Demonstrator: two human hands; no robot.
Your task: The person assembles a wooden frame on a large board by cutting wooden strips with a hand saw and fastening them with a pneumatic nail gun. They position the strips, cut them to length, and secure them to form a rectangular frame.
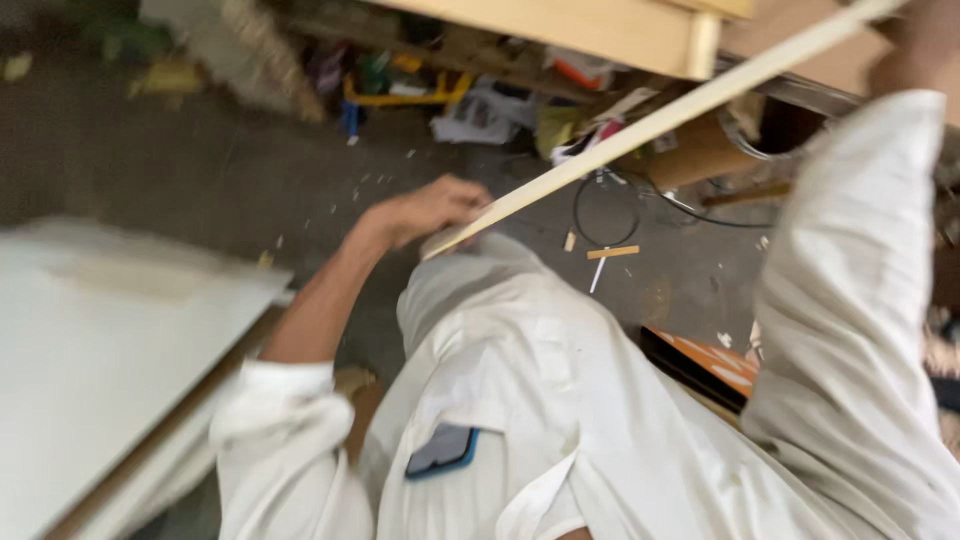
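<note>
Fingers of our left hand (430,208) close around the lower end of the long pale wood strip (660,118), which we hold aloft, slanting up to our right hand (915,45), whose grip we cannot make out.

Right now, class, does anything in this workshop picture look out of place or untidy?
Yes. Wood chips and offcuts lie scattered over the floor, and tools and papers sit heaped under the bench. A black cable loops loose among them. The left hand grips one end of a long wooden strip slanting overhead.
</note>
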